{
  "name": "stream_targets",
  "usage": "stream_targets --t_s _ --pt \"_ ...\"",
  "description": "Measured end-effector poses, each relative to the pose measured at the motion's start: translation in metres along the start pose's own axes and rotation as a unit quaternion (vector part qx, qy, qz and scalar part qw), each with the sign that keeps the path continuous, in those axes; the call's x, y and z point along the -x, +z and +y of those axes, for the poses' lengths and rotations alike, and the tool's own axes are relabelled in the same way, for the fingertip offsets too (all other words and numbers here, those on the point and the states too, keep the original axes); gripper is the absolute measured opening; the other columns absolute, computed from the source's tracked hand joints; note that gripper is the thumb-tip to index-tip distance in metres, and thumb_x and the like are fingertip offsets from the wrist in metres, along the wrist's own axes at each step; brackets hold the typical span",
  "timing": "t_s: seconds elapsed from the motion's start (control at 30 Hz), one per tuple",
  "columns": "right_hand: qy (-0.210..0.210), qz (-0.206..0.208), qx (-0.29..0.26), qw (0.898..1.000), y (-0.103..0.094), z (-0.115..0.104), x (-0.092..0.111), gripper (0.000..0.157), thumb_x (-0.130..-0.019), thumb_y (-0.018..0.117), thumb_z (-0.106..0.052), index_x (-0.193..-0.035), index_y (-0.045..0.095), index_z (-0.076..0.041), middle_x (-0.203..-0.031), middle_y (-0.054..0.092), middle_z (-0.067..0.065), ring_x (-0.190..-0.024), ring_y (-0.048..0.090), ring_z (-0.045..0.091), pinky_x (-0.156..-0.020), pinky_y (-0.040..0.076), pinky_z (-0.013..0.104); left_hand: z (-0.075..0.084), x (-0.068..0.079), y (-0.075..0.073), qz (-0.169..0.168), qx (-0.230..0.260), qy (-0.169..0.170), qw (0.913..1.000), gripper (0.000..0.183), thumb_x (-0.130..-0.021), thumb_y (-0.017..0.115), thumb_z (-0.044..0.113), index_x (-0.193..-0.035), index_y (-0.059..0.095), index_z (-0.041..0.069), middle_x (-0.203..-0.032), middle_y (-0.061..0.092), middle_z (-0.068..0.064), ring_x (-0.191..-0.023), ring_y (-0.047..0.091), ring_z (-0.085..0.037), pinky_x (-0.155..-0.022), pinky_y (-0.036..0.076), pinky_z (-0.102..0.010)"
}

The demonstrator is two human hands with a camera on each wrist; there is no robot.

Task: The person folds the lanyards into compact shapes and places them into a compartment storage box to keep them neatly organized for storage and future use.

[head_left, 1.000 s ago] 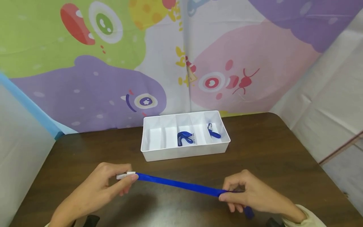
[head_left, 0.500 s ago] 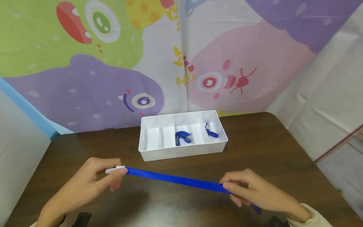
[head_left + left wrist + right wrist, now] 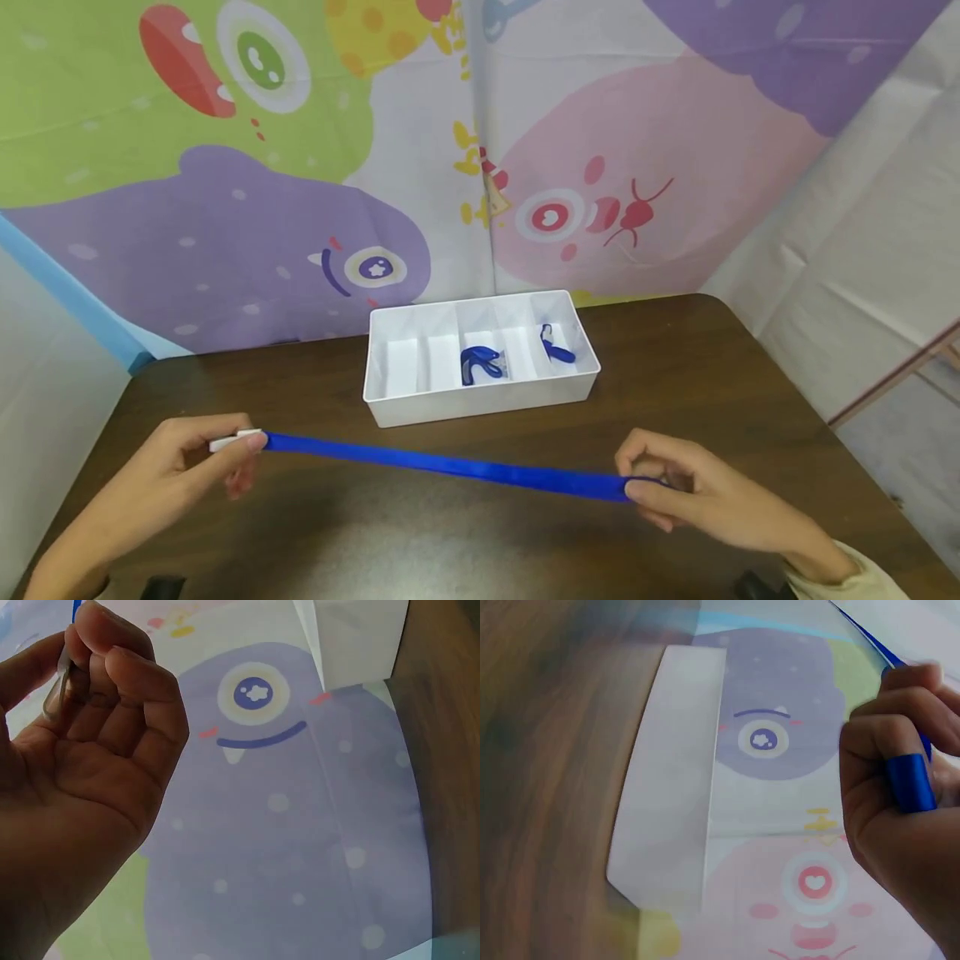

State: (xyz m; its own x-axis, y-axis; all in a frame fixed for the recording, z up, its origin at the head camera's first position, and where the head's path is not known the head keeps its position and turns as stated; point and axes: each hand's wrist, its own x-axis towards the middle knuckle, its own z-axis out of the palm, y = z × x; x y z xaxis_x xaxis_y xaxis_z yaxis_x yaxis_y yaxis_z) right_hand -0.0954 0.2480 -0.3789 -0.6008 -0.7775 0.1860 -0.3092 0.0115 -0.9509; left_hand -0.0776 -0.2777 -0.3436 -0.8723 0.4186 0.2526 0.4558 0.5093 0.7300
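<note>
A blue lanyard (image 3: 450, 468) is stretched nearly straight between both hands, above the table in front of the box. My left hand (image 3: 172, 465) pinches its left end, where a white clip (image 3: 227, 441) sticks out between thumb and fingers. Toward the other end, my right hand (image 3: 701, 493) pinches the strap between thumb and forefinger. The right wrist view shows a folded blue strap end (image 3: 913, 783) lying against the curled fingers of that hand. In the left wrist view, the clip (image 3: 54, 701) lies along the fingers and a bit of blue strap shows above.
Behind the lanyard stands a white divided box (image 3: 480, 405) on a brown wooden table (image 3: 420, 542). Its middle compartment holds a coiled blue strap (image 3: 480, 363) with clear plastic; the right one holds a smaller blue piece (image 3: 559, 353). A cartoon-printed cloth (image 3: 300, 242) hangs behind.
My left hand has moved left with the clip. My right hand has shifted right along the strap, so a longer stretch of lanyard shows between the hands. The view has shifted slightly.
</note>
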Motion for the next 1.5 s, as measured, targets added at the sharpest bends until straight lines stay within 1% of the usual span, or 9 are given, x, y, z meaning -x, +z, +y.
stream_targets --t_s 0.37,0.6,0.83,0.93,1.0,1.1,1.27,1.4,1.5 --pt "0.039 0.041 0.104 0.993 -0.013 -0.004 0.006 0.022 -0.098 0.056 0.006 -0.096 0.064 -0.015 -0.071 0.059 0.001 -0.057 0.053 0.016 -0.047 0.044 0.026 0.011 0.003 -0.007 -0.027 -0.017 0.008 0.9995 0.034 -0.101 0.051 -0.003 -0.083 0.062 0.024 -0.069 0.059 0.010 -0.058 0.057 -0.009 -0.053 0.044 -0.025" --pt "0.024 0.017 0.047 0.998 -0.035 0.002 0.019 0.034 -0.097 0.047 0.016 -0.118 0.067 -0.002 -0.083 0.068 0.008 -0.060 0.058 0.019 -0.049 0.050 0.030 0.013 0.008 -0.016 -0.033 -0.028 0.017 0.9989 0.037 -0.100 0.049 -0.007 -0.082 0.060 0.023 -0.070 0.058 0.012 -0.058 0.055 -0.007 -0.054 0.042 -0.025" --pt "0.018 0.013 0.001 1.000 -0.044 0.010 0.025 0.035 -0.095 0.045 0.019 -0.123 0.058 0.003 -0.075 0.064 0.012 -0.049 0.050 0.024 -0.041 0.046 0.030 0.000 0.010 -0.015 -0.049 0.020 0.035 0.9980 0.039 -0.099 0.046 -0.012 -0.086 0.063 0.021 -0.072 0.060 0.007 -0.061 0.057 -0.009 -0.054 0.044 -0.026" --pt "0.023 0.029 0.023 0.999 -0.048 0.014 0.030 0.031 -0.094 0.048 0.019 -0.108 0.066 -0.003 -0.066 0.060 0.010 -0.043 0.046 0.023 -0.037 0.042 0.027 -0.002 0.011 -0.015 -0.060 0.132 0.065 0.9873 0.042 -0.098 0.034 -0.018 -0.087 0.062 0.012 -0.079 0.061 -0.001 -0.067 0.058 -0.016 -0.055 0.045 -0.032" --pt "0.016 0.036 0.028 0.999 -0.051 0.018 0.034 0.033 -0.093 0.048 0.020 -0.099 0.068 -0.005 -0.061 0.057 0.009 -0.040 0.043 0.021 -0.034 0.039 0.026 -0.001 0.011 -0.013 -0.070 0.254 0.105 0.9588 0.046 -0.097 0.022 -0.021 -0.085 0.060 0.003 -0.095 0.063 -0.010 -0.074 0.058 -0.023 -0.054 0.041 -0.037" --pt "-0.002 0.030 0.015 0.999 -0.057 0.023 0.037 0.038 -0.092 0.043 0.024 -0.096 0.068 -0.004 -0.058 0.054 0.010 -0.038 0.041 0.021 -0.033 0.038 0.025 0.003 0.009 -0.006 -0.087 0.429 0.165 0.8841 0.048 -0.094 0.008 -0.019 -0.082 0.054 -0.008 -0.120 0.054 -0.025 -0.083 0.054 -0.033 -0.054 0.033 -0.043" --pt "-0.019 0.002 -0.028 0.999 -0.057 0.029 0.038 0.038 -0.092 0.036 0.027 -0.095 0.064 0.001 -0.066 0.059 0.014 -0.043 0.049 0.023 -0.040 0.047 0.032 0.021 -0.001 0.012 -0.071 0.575 0.209 0.7880 0.043 -0.097 0.010 -0.006 -0.069 0.041 -0.007 -0.133 0.051 -0.029 -0.068 0.048 -0.032 -0.050 0.027 -0.037" --pt "-0.023 0.007 -0.035 0.999 -0.056 0.029 0.035 0.038 -0.092 0.036 0.027 -0.094 0.064 0.001 -0.069 0.063 0.015 -0.048 0.058 0.021 -0.049 0.052 0.037 0.036 -0.010 0.026 -0.082 0.656 0.265 0.7018 0.037 -0.096 0.017 0.000 -0.062 0.030 -0.002 -0.111 0.056 -0.030 -0.048 0.036 -0.025 -0.043 0.029 -0.027" --pt "-0.028 0.014 -0.043 0.999 -0.056 0.030 0.034 0.039 -0.091 0.036 0.027 -0.094 0.065 0.002 -0.070 0.065 0.014 -0.050 0.061 0.021 -0.051 0.054 0.039 0.043 -0.015 0.032 -0.078 0.679 0.282 0.6735 0.034 -0.095 0.020 0.000 -0.062 0.029 0.000 -0.086 0.045 -0.027 -0.043 0.034 -0.021 -0.038 0.031 -0.023"
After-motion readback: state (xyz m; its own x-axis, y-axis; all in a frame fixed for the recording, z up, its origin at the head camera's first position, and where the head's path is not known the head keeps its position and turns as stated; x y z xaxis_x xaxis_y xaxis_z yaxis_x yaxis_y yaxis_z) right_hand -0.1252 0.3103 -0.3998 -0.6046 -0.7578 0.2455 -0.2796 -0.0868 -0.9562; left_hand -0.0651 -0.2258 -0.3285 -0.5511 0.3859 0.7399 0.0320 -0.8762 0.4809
